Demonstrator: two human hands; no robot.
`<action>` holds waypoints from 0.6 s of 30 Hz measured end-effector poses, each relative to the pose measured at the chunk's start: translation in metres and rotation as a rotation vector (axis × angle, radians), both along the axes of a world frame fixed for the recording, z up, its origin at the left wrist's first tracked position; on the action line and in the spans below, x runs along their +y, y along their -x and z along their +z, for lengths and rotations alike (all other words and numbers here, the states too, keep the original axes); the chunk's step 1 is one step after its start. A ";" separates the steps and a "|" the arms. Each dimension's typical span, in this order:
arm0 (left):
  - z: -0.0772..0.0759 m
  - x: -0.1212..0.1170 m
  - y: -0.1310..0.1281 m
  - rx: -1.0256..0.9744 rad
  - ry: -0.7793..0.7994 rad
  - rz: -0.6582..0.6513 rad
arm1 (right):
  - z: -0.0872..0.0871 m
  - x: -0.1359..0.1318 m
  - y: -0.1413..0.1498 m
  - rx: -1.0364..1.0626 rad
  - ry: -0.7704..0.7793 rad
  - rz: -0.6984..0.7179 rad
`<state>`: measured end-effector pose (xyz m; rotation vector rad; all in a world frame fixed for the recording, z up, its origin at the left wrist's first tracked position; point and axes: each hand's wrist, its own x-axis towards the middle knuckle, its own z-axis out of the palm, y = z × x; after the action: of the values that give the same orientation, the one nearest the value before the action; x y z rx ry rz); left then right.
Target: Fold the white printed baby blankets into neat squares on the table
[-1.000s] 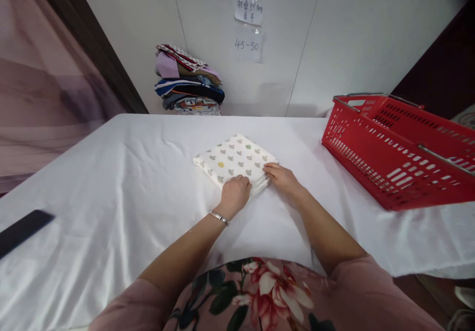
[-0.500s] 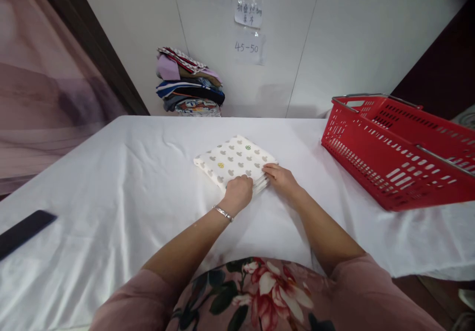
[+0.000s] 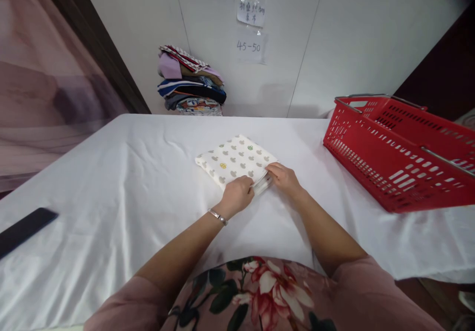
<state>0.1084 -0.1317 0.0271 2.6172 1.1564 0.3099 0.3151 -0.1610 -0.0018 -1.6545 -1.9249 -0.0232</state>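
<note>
A white cloth (image 3: 237, 157) with small grey, green and yellow prints lies folded into a thick pad on the white-covered table (image 3: 156, 172). My left hand (image 3: 238, 194), with a silver bracelet at the wrist, is closed on the near edge of the cloth. At the near right corner my right hand (image 3: 284, 176) pinches the layers between thumb and fingers. Between the two hands the top layer is slightly raised, and the stacked folds show below it. The fingertips of my left hand are partly hidden.
To the right stands a red plastic basket (image 3: 393, 158) with metal handles. A dark flat object (image 3: 25, 229) lies at the left. Behind the table's far edge rises a pile of folded fabrics (image 3: 191, 83), and paper signs (image 3: 250, 46) hang on the wall.
The top layer's near edge has been lifted a little between my hands, opening a gap above the lower folds. Both hands stay at nearly the same place.
</note>
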 end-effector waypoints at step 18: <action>0.003 -0.005 -0.002 0.100 -0.031 0.010 | 0.009 -0.001 -0.013 0.120 0.209 0.108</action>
<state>0.1102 -0.1369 0.0298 2.6819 1.2059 0.2016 0.3279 -0.1621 0.0069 -1.6399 -1.9756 0.3230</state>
